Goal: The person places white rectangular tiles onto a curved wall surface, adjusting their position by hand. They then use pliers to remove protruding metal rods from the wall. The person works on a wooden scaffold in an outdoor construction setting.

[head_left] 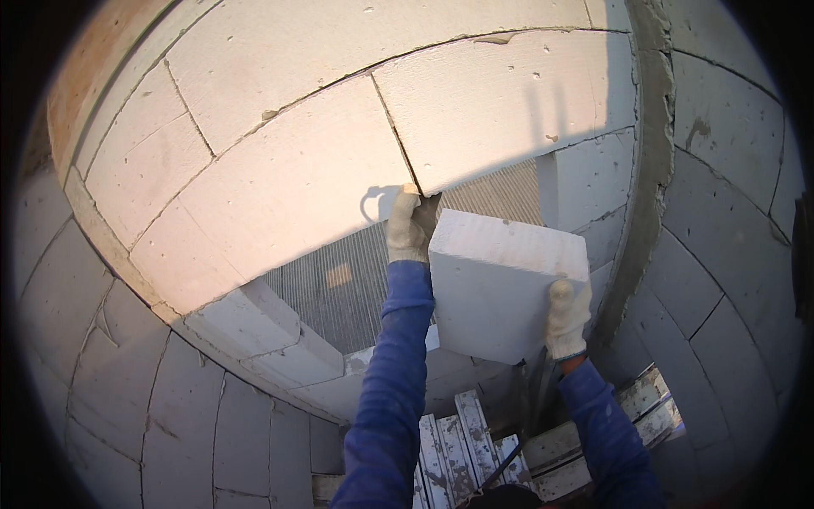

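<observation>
Pale wall [288,161], block [500,288] between half-curled hands [566,321]

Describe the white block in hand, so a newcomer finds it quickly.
Find the pale wall, then its opening onto a ribbed grey surface. Before the opening's right part, the white block has the right hand on its right edge. Unlike the fitted blocks, it is free of joints, slanting against their lines.
</observation>
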A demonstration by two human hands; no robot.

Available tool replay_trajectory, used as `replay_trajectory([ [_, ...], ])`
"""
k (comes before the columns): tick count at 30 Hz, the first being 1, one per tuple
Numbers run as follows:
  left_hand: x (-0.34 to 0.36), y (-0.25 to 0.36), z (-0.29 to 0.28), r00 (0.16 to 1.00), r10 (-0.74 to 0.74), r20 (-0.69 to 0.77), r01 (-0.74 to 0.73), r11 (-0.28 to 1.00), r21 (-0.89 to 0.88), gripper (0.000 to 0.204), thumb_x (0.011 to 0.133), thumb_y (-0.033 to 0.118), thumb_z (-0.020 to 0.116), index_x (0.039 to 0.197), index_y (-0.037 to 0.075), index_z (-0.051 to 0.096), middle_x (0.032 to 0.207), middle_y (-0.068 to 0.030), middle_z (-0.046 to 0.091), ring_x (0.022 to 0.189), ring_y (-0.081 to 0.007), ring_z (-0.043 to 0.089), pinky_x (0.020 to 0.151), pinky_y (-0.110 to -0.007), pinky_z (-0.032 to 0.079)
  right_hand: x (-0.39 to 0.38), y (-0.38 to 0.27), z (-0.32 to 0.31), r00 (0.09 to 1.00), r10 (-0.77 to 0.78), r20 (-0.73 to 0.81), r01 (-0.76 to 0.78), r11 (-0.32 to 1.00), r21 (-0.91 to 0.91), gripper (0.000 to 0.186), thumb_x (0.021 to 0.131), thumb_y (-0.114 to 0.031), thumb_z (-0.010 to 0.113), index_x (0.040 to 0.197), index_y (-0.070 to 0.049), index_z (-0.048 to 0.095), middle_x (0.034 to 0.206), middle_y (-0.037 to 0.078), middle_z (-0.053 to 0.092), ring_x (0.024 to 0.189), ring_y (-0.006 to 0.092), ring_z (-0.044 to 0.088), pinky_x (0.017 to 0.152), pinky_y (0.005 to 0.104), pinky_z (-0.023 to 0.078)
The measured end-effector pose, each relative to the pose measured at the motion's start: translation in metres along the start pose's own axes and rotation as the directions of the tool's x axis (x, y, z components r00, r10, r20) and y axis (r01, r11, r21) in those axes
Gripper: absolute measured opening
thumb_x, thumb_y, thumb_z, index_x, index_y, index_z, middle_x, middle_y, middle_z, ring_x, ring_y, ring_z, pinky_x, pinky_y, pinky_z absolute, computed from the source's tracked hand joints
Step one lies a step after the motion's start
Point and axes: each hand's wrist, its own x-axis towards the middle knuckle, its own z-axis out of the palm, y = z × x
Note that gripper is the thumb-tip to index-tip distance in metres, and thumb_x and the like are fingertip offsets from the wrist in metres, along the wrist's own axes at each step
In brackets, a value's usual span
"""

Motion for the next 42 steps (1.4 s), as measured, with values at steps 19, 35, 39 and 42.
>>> replay_trajectory([
  [19,-0.082,-0.007,-0.008,0.96,-0.274,-0.057,0.273,0.962,-0.032,0.083,0.097,0.057,0.078,0.155,0.006,0.047,0.154,-0.0175,0.053,0.14,-0.0345,0.056,0.121,-0.051,0.046,-0.017,0.01,-0.03,0.996,0.088,-0.001,-0.088,0.995,0.052,0.102,0.09,-0.061,0.084,0.159,0.001,0.04,0.138,0.014,0.064,0.127,0.0217,0.062,0.109,0.0367,0.051],
  [35,-0.256,-0.079,0.028,0.947,-0.289,-0.141,0.318,0.777,0.544,0.073,0.075,0.007,0.089,0.14,-0.002,0.057,0.12,-0.014,0.073,0.104,-0.023,0.074,0.087,-0.036,0.061,-0.091,0.014,-0.176,0.973,0.219,0.075,-0.203,0.962,-0.182,0.084,0.091,-0.05,0.076,0.156,-0.007,0.046,0.149,0.013,0.058,0.137,0.0276,0.057,0.115,0.0423,0.048],
  [39,-0.295,-0.12,0.063,0.83,-0.546,-0.118,0.525,0.691,0.496,0.1,0.052,0.035,0.104,0.136,-0.004,0.065,0.122,-0.016,0.075,0.113,-0.0272,0.074,0.102,-0.038,0.055,-0.102,-0.044,-0.222,0.927,0.358,0.111,-0.261,0.829,-0.494,0.123,0.07,-0.066,0.094,0.162,-0.002,0.043,0.156,0.019,0.052,0.144,0.0325,0.053,0.119,0.0456,0.044],
  [42,-0.325,-0.155,0.076,0.828,-0.526,0.194,0.291,0.698,0.655,0.11,0.047,0.054,0.104,0.134,-0.002,0.066,0.123,-0.0202,0.074,0.112,-0.0348,0.074,0.1,-0.042,0.056,-0.135,-0.075,-0.276,0.836,0.545,0.062,-0.321,0.579,-0.75,0.129,0.064,-0.074,0.093,0.159,0.001,0.047,0.151,0.02,0.055,0.141,0.0323,0.055,0.117,0.0462,0.044],
])
